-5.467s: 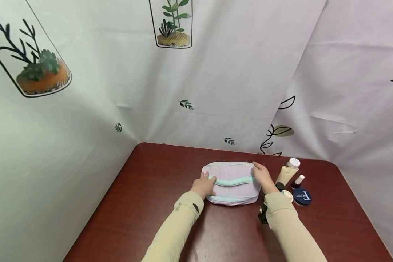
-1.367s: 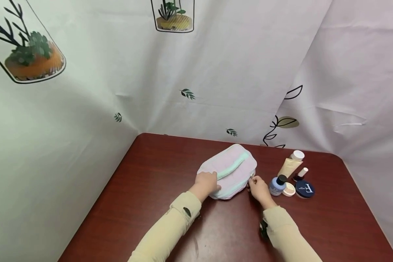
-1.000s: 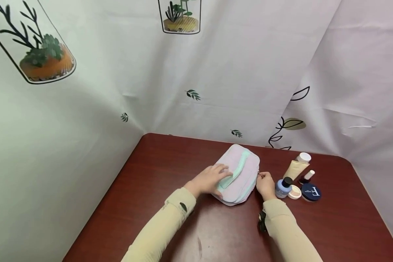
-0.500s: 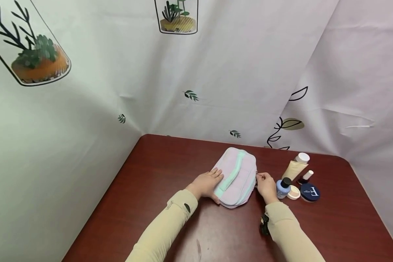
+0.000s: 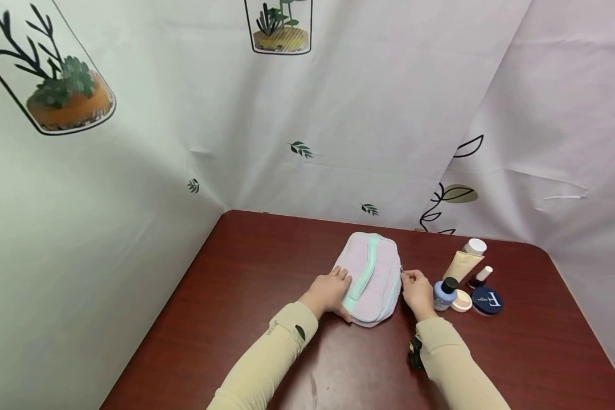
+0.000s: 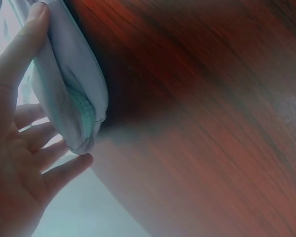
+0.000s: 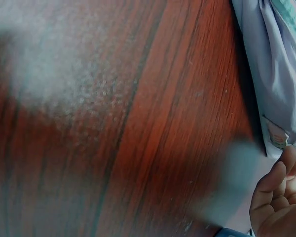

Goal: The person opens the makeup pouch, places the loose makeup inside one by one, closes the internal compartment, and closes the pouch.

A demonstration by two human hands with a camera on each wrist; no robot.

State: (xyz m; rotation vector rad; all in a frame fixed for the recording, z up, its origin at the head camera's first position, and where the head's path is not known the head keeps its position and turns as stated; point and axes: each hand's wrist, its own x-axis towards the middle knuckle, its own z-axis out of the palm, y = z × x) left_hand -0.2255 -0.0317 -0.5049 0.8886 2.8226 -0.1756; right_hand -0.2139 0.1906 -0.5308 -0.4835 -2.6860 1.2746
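A lilac zip pouch with a mint handle strip lies on the table, its long side pointing away from me. My left hand rests on its left edge, fingers spread over the top; in the left wrist view the thumb of that hand lies along one side and the fingers on the other. At the right edge, my right hand pinches a small metal zipper pull. The right wrist view shows the fingertips of this hand together at the corner of the pouch, beside a small tag.
Right of the pouch stand a blue bottle with a black cap, a beige tube, a white-capped container and a small white-capped bottle. A cream compact and a dark blue round case lie there. Patterned cloth hangs behind.
The pouch has turned from lying crosswise to lengthwise. My left hand lifted and settled on its left edge again; my right hand moved from the top right corner to the zipper pull.
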